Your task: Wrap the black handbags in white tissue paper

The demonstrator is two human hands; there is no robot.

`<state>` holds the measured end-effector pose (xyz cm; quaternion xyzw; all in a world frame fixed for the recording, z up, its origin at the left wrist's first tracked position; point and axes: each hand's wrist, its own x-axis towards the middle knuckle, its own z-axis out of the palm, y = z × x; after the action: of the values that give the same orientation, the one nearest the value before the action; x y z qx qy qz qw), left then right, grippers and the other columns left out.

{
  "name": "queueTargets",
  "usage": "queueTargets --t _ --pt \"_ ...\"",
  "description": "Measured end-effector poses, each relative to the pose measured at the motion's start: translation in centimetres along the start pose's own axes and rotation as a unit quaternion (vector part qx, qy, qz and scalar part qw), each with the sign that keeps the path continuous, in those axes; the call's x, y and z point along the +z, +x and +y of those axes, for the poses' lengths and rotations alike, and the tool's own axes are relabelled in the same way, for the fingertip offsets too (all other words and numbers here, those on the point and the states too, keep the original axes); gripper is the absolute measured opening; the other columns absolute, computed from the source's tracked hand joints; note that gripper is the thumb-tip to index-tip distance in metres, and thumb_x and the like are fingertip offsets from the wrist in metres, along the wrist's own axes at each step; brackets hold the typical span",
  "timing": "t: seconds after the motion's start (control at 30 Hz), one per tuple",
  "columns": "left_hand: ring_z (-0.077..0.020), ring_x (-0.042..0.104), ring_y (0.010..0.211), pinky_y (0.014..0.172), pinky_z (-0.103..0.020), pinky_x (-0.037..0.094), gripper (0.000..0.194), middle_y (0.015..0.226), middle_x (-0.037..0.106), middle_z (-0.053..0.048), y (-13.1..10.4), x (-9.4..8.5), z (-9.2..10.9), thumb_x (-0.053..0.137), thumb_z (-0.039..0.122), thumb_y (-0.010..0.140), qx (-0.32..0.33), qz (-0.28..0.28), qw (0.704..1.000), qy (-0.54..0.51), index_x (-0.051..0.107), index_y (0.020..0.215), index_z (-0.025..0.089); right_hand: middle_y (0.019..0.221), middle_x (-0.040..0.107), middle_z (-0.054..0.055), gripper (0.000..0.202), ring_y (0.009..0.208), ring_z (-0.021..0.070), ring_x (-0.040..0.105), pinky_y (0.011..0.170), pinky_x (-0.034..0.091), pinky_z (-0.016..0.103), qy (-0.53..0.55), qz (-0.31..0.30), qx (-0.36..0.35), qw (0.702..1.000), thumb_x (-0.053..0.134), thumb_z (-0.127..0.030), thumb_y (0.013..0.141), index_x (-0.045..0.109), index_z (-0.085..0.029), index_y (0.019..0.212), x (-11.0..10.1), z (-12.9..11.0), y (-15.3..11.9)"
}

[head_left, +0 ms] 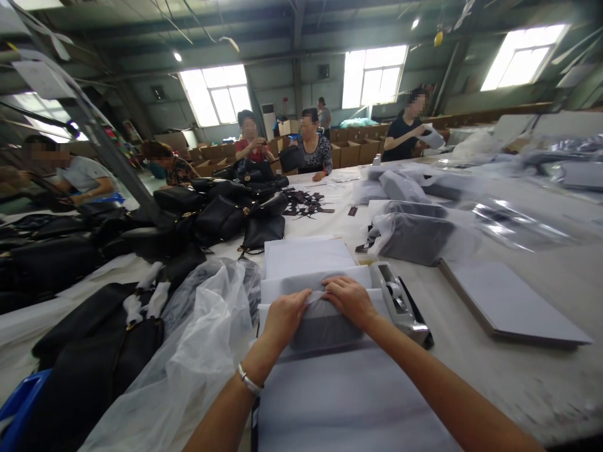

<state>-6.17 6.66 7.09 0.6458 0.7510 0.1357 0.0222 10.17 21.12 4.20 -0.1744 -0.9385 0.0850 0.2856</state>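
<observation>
White paper (339, 402) at 6 o'clock, cut off below

Left hand (285, 314) and right hand (351, 303) pinch the edge of translucent wrapping (316, 304); thumb contact is partly hidden. Beneath the wrapping, toward 6 o'clock from centre, lies a dark item (325, 334), outline obscured. Grey device (398, 298), 4 o'clock: type unclear.

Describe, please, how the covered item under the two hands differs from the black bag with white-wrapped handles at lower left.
The covered item shows dark through a thin whitish sheet; the black bag has a bare-looking body and white-wrapped handles. The left hand and right hand are on the covered item, while neither touches the black bag. Both things look dark.
</observation>
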Motion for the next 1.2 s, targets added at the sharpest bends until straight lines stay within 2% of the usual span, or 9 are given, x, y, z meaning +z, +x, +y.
queueTargets --t 0.2,0.37,0.5,0.6,0.7,0.83,0.97,1.1,1.2 --pt "-0.0223 0.067 0.099 0.092 -0.036 0.049 0.046 0.11 0.072 -0.006 1.3 -0.4 -0.7 0.053 0.021 0.095 -0.033 0.03 0.999 0.015 0.047 0.141 0.024 0.104 0.073 0.003 0.009 0.098 0.0199 0.063 0.086 0.051 0.033 0.014 -0.011 0.034 0.999 0.067 -0.033 0.089 0.068 -0.024 0.089 -0.5 0.4 0.8" --pt "-0.0262 0.052 0.127 0.118 -0.053 0.025 0.046 0.131 0.062 -0.009 0.6 0.2 0.4 0.045 0.012 0.096 0.013 0.15 0.985 0.079 0.049 0.14 0.024 0.098 0.073 0.002 0.011 0.097 0.0196 0.062 0.086 0.049 0.031 0.005 -0.026 0.055 0.998 0.065 -0.034 0.091 0.067 -0.023 0.094 -0.7 0.2 1.4" --pt "-0.0223 0.058 0.122 0.107 -0.04 0.045 0.035 0.13 0.065 -0.006 -0.5 2.6 1.8 0.045 0.017 0.097 0.09 0.105 0.99 0.034 0.059 0.129 0.024 0.098 0.072 0.004 0.012 0.095 0.0202 0.062 0.087 0.048 0.032 -0.017 -0.03 0.064 0.997 0.063 -0.034 0.092 0.066 -0.022 0.094 -0.4 0.6 1.8" --pt "-0.0225 0.053 0.129 0.108 -0.04 0.045 0.033 0.137 0.06 -0.006 -0.8 4.1 2.2 0.046 0.018 0.098 0.079 0.084 0.993 0.021 0.059 0.127 0.021 0.111 0.071 0.007 0.013 0.103 0.0233 0.062 0.094 0.046 0.038 -0.046 -0.003 0.078 0.996 0.062 -0.026 0.092 0.066 -0.021 0.103 -1.4 1.3 1.4" --pt "-0.0236 0.045 0.137 0.111 -0.047 0.041 0.037 0.146 0.051 -0.006 -0.7 4.4 2.1 0.043 0.019 0.099 0.054 0.065 0.996 0.017 0.053 0.134 0.023 0.127 0.065 0.008 0.021 0.118 0.0252 0.056 0.105 0.04 0.042 -0.061 0.063 0.116 0.989 0.058 -0.021 0.092 0.065 -0.02 0.112 -4.1 2.6 -1.3" --pt "-0.0252 0.039 0.141 0.112 -0.054 0.037 0.038 0.15 0.046 -0.005 -0.6 4.1 1.9 0.039 0.024 0.101 0.04 0.045 0.998 0.008 0.051 0.138 0.025 0.128 0.064 0.012 0.026 0.125 0.0275 0.051 0.11 0.036 0.045 -0.08 0.153 0.239 0.955 0.055 -0.036 0.092 0.069 -0.018 0.105 -8.0 4.8 -7.8" --pt "-0.0255 0.038 0.141 0.112 -0.055 0.035 0.04 0.151 0.044 -0.006 -0.7 4.2 1.8 0.037 0.024 0.101 0.043 0.051 0.998 0.0 0.05 0.139 0.024 0.133 0.059 0.014 0.035 0.129 0.0317 0.047 0.111 0.034 0.052 -0.049 0.14 0.371 0.917 0.057 -0.05 0.085 0.075 -0.02 0.09 -8.7 5.6 -13.0" --pt "-0.0253 0.039 0.141 0.112 -0.054 0.037 0.041 0.15 0.045 -0.006 -0.9 4.3 1.7 0.039 0.023 0.101 0.049 0.063 0.997 0.007 0.05 0.14 0.023 0.137 0.058 0.013 0.037 0.132 0.0336 0.046 0.112 0.031 0.053 0.063 0.122 0.471 0.871 0.059 -0.053 0.081 0.079 -0.021 0.082 -7.5 5.1 -13.9" --pt "-0.025 0.04 0.14 0.11 -0.054 0.039 0.041 0.15 0.045 -0.005 -1.0 4.8 1.3 0.039 0.022 0.1 0.061 0.074 0.995 0.018 0.049 0.14 0.024 0.134 0.06 0.015 0.038 0.126 0.0339 0.054 0.105 0.041 0.049 0.163 0.132 0.518 0.829 0.063 -0.054 0.076 0.079 -0.02 0.079 -6.9 4.5 -13.2"
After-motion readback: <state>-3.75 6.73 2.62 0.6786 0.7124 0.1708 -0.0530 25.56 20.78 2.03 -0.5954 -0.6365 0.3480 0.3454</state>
